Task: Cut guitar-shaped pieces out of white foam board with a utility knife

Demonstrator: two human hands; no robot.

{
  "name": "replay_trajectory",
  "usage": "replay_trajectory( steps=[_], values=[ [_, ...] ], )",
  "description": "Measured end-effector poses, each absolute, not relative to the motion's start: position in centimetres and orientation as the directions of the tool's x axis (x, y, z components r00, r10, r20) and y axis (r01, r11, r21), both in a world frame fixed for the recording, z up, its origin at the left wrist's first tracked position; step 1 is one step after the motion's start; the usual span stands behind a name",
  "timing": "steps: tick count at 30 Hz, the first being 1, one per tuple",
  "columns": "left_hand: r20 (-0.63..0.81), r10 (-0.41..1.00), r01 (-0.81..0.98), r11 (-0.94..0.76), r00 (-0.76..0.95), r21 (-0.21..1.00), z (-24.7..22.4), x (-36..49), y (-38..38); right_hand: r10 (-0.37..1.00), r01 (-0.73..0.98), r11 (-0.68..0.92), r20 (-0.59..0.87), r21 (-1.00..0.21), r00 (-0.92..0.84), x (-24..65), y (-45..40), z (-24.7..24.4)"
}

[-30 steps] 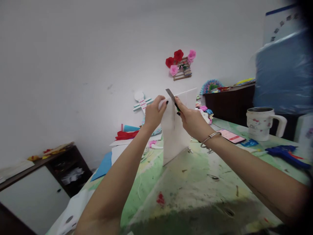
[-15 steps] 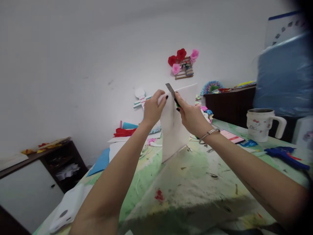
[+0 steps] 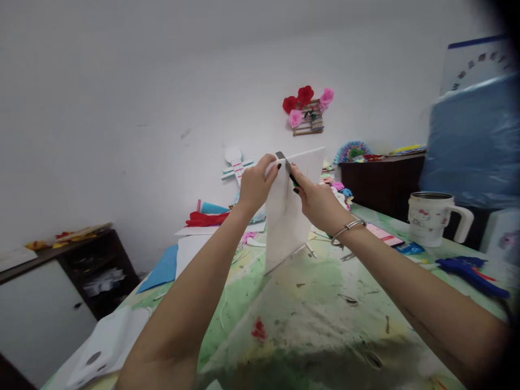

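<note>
A white foam board (image 3: 286,227) stands on edge on the table, with a thin dark line running down its upper part. My left hand (image 3: 257,181) pinches the board's top left corner between thumb and fingers. In my right hand (image 3: 319,200) is a utility knife (image 3: 286,167), its fingers wrapped round the handle. The grey blade lies at the board's top edge, just right of my left thumb, slanting up to the left. Most of the knife's handle is hidden by the right hand.
The table's stained green cover (image 3: 309,319) spreads in front. On the right are a white mug (image 3: 428,219), a blue glue gun (image 3: 473,275) and a phone (image 3: 384,234). Red material (image 3: 206,219) and blue sheets (image 3: 160,269) lie left. A white device (image 3: 103,344) sits at the near left edge.
The knife blade has come down from above the board onto its top edge. My left hand keeps its hold on the corner. The whole view has shifted slightly.
</note>
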State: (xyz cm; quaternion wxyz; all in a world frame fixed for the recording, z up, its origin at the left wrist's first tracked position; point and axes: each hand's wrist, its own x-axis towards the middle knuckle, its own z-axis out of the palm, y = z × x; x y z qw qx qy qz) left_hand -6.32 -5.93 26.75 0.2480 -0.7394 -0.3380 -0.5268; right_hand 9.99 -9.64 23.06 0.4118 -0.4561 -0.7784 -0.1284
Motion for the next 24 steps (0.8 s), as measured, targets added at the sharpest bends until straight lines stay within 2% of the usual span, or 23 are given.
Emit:
replay_trajectory(
  steps=[7,13,24],
  values=[
    [0.940,0.234,0.748,-0.663,0.248,-0.032,26.7,-5.6,-5.6,0.607,0.865,0.487,0.759,-0.118,-0.238,10.7,-9.3,22.4],
    [0.935,0.236,0.743,-0.668,0.263,-0.040,26.8,-5.0,-5.2,0.596,0.854,0.513,0.752,-0.088,-0.281,11.5,-8.6,21.3],
    [0.937,0.225,0.765,-0.641,0.266,-0.063,26.7,-4.9,-4.4,0.613,0.813,0.554,0.749,-0.180,-0.252,11.0,-7.5,19.2]
  ],
)
